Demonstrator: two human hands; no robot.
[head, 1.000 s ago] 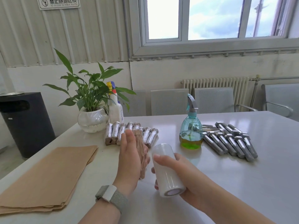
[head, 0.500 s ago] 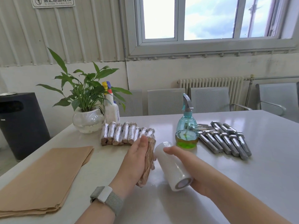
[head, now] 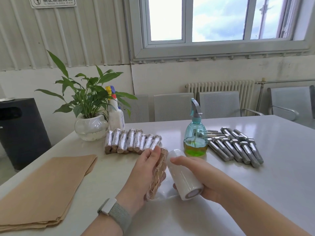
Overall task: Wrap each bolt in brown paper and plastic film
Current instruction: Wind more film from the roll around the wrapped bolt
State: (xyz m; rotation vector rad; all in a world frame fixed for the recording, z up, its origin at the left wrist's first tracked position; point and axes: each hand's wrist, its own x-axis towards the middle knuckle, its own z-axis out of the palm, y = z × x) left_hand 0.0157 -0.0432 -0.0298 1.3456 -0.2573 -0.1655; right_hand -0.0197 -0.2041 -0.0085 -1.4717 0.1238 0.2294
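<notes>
My left hand grips a bolt wrapped in brown paper, held lengthwise just above the table, with clear film partly over it. Right beside it my right hand holds a white roll of plastic film, thumb on top; a strip of film runs from the roll to the bolt. Several bare steel bolts lie in a row at the right. A row of several finished wrapped bolts lies behind my left hand.
A stack of brown paper sheets lies at the left on the white table. A teal spray bottle with green liquid stands between the hands and the bare bolts. A potted plant and a white spray bottle stand behind.
The roll of film has tilted and come up against the paper-wrapped bolt. My left hand has turned the bolt, and film now lies over it.
</notes>
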